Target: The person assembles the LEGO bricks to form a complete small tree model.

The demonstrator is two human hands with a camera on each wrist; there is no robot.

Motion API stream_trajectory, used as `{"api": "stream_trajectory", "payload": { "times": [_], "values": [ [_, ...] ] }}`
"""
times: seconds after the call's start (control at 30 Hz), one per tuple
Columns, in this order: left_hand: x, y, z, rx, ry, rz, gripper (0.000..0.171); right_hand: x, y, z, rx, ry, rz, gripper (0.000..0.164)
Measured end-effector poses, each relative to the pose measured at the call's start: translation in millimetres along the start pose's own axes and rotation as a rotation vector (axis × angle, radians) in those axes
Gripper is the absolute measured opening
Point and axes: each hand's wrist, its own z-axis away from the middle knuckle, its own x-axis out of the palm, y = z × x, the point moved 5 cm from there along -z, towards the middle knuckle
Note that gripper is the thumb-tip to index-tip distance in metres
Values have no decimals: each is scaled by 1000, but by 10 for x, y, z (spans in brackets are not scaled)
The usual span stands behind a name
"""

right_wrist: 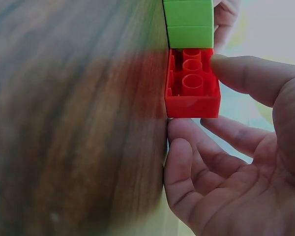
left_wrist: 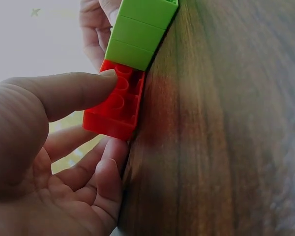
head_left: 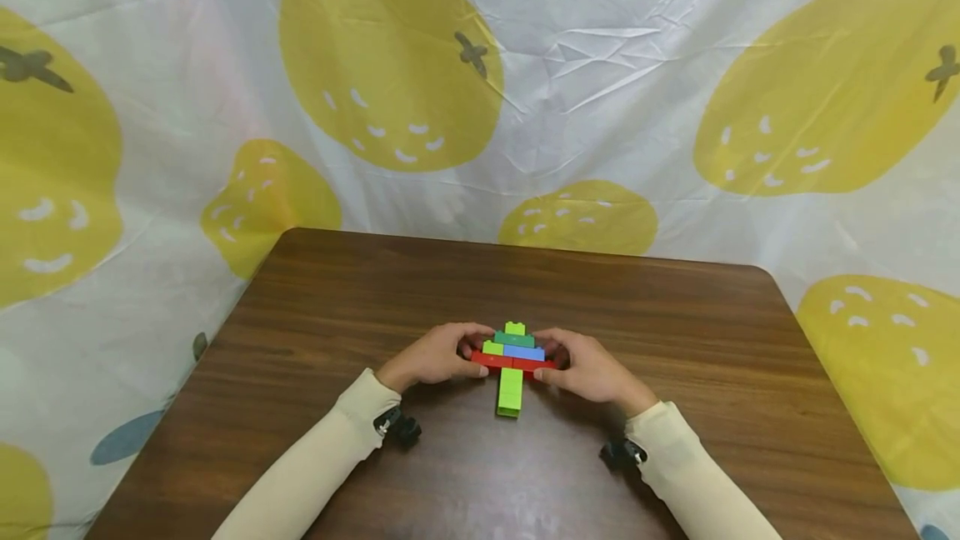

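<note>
A tree-shaped figure of toy building bricks lies flat at the middle of the table in the head view. Its trunk is a light green brick stack (head_left: pixel 510 390), below a row of two red bricks (head_left: pixel 491 361). Above these come a light green and a blue brick (head_left: pixel 523 352), a dark green brick (head_left: pixel 514 340) and a small light green top. My left hand (head_left: pixel 435 354) grips the left end, thumb on the hollow underside of the red brick (left_wrist: pixel 108 123). At the opposite end, my right hand (head_left: pixel 592 367) pinches the other red brick (right_wrist: pixel 192 106) likewise, fingers curled beyond it.
The brown wooden table (head_left: pixel 637 298) extends around both hands, its far edge near a hanging white cloth (head_left: pixel 585 123) with yellow fruit prints. Small black devices are strapped at the left wrist (head_left: pixel 397 426) and right wrist (head_left: pixel 622 453), low over the table.
</note>
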Motion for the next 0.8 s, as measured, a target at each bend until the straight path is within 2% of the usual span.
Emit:
{"api": "stream_trajectory", "payload": {
  "times": [0.27, 0.53, 0.8],
  "values": [
    [5, -21, -35, 4, 3, -6, 64, -19, 13, -17, 23, -3, -4, 57],
    [-11, -32, -1, 3, 0, 24, 63, -47, 19, -6, 38, -21, -34, 56],
    [-59, -44, 54, 1, 3, 56, 57, -66, -3, 45, 28, -28, -8, 50]
  ]
}}
